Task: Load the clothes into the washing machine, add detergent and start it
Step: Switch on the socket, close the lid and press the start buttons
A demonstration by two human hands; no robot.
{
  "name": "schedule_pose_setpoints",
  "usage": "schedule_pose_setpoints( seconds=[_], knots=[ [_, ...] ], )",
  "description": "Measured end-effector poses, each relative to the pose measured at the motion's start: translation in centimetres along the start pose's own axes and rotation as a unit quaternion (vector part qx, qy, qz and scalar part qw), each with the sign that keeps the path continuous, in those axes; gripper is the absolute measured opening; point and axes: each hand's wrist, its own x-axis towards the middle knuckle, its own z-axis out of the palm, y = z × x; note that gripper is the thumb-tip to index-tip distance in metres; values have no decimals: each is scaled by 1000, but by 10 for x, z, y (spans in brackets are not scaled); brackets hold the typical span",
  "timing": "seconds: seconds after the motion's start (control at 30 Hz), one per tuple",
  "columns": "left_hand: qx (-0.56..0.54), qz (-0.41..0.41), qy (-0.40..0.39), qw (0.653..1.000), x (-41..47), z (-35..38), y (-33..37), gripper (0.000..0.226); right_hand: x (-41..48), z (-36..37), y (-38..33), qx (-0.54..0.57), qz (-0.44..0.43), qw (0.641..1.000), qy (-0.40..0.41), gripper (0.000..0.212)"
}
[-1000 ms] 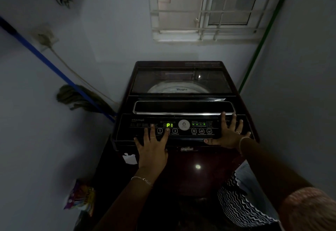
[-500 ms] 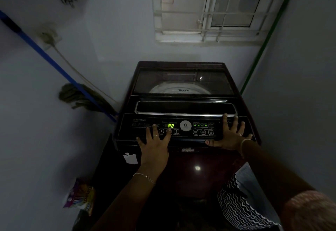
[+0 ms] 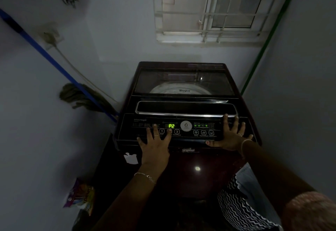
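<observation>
Display [image 3: 171, 125] went P1 to P2 | lid [image 3: 183, 79] closed, Start/Pause button [image 3: 177, 131] left to press | left hand [image 3: 155, 145], right hand [image 3: 230, 136] flat on control panel [image 3: 131, 129], grasping nothing.

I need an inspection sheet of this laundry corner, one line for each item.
Surface: lid of washing machine, shut.
Job's things: display reads P2; clothes and detergent not identified.
Clutter: mop against left wall; colourful packet on floor.
Hands: left hand spread on control panel, fingertip on the button between 1 and 3; right hand flat on its right end.
Cables: pale cable from wall socket toward machine.
Surroundings: barred window; green pole in corner.
</observation>
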Motion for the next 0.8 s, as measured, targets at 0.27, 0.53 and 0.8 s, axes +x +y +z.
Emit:
schedule_pose_setpoints(
  seconds=[0.27,0.53,0.8],
  knots=[
    [1,-2,2,1000,1,0,1,73,2,1,1,1,-2,1000,-2,139],
    [-5,3,-13,1000,-1,-2,-1,79,3,0,2,4,-4,1000,-5,140],
    [-12,-3,-13,1000,0,-4,1,73,2,0,2,0,-5,1000,-7,139]
  ],
)
